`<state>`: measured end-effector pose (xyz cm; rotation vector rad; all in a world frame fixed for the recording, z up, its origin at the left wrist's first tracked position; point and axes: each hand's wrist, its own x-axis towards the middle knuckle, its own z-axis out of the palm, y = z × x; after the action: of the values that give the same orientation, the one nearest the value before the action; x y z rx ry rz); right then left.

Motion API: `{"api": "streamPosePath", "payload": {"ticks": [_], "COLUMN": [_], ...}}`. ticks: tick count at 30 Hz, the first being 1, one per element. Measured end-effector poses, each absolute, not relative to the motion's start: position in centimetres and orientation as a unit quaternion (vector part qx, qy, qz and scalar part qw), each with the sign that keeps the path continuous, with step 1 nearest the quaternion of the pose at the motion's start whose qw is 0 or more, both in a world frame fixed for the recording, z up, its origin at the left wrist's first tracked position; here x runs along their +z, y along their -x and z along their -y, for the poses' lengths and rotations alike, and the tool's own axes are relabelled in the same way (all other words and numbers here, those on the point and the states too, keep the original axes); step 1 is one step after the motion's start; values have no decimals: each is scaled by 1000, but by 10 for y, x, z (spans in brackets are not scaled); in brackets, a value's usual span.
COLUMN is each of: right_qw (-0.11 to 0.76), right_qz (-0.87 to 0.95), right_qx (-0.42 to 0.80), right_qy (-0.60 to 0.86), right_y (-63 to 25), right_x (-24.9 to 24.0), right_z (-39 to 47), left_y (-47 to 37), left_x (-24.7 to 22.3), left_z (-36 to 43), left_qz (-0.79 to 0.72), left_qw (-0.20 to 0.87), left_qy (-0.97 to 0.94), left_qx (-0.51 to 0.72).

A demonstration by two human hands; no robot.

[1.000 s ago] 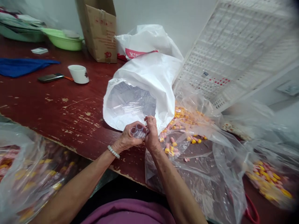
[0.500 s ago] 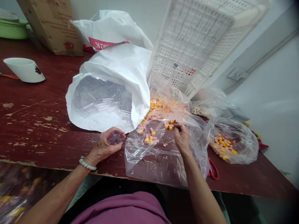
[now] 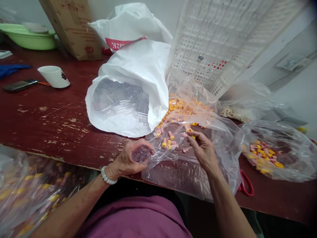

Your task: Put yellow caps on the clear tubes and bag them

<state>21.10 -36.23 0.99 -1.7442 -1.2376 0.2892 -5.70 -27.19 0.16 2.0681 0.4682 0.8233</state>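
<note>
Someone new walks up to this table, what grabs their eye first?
Probably the white sack near the middle, its mouth facing the camera, with clear tubes inside. To its right, pink-and-yellow pieces lie heaped amid clear plastic. In front, the left hand grips several tubes; the right hand pinches one piece.

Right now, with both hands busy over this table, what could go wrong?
The left hand holds several clear tubes in one bunch, so one might slip out if the grip loosens. The white sack lies on its side, mouth open, so loose tubes inside could slide out if it is knocked. The right hand pinches a small yellow-and-pink piece, which could drop among the similar pieces nearby.
</note>
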Motion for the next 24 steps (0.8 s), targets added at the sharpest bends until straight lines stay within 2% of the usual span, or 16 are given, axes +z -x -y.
{"api": "streamPosePath", "payload": {"ticks": [2, 6, 8, 11, 14, 17, 20, 24], "right_qw": [496, 447, 434, 462, 493, 456, 416, 421], "right_qz": [554, 645, 645, 603, 583, 620, 660, 618], "right_qx": [149, 158, 193, 229, 173, 128, 135, 78], "right_qy": [652, 599, 599, 608, 622, 625, 611, 660], "right_y": [-176, -141, -140, -144, -142, -129, -120, -158], "right_x": [27, 46, 47, 44, 38, 30, 22, 8], "right_z": [372, 372, 371, 371, 372, 373, 372, 362], "left_y": [54, 47, 47, 49, 50, 46, 38, 33], "left_x": [3, 9, 10, 6, 1, -1, 0, 3], "left_z": [274, 283, 287, 291, 292, 293, 295, 291], "left_qz": [-171, -137, -131, -141, -157, -170, -198, -222], "left_qw": [410, 422, 435, 441, 449, 482, 536, 559], "left_qy": [-837, -843, -837, -826, -815, -794, -748, -710], "left_qx": [320, 305, 306, 321, 330, 329, 337, 366]}}
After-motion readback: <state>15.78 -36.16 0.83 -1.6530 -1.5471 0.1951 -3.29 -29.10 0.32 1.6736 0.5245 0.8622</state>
